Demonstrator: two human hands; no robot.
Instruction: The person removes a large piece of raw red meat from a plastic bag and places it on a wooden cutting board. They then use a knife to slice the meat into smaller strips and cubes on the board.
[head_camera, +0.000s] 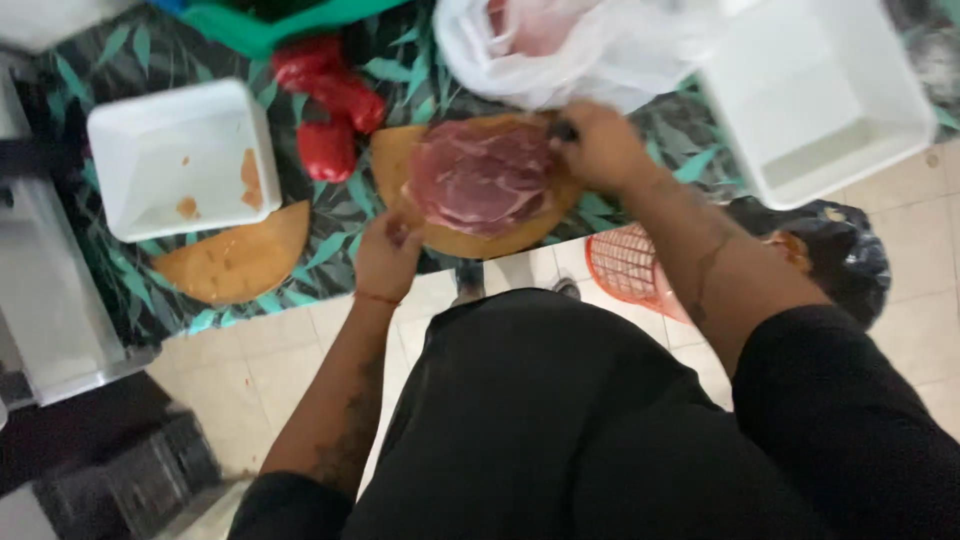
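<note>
My right hand (598, 145) grips a dark knife handle (563, 130) over raw meat (480, 178) on a round wooden board (470, 240); my left hand (388, 255), fingers curled, steadies the board's edge.

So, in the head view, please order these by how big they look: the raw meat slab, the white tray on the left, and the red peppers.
1. white tray
2. raw meat slab, somewhat smaller
3. red peppers, smallest as a group
</note>
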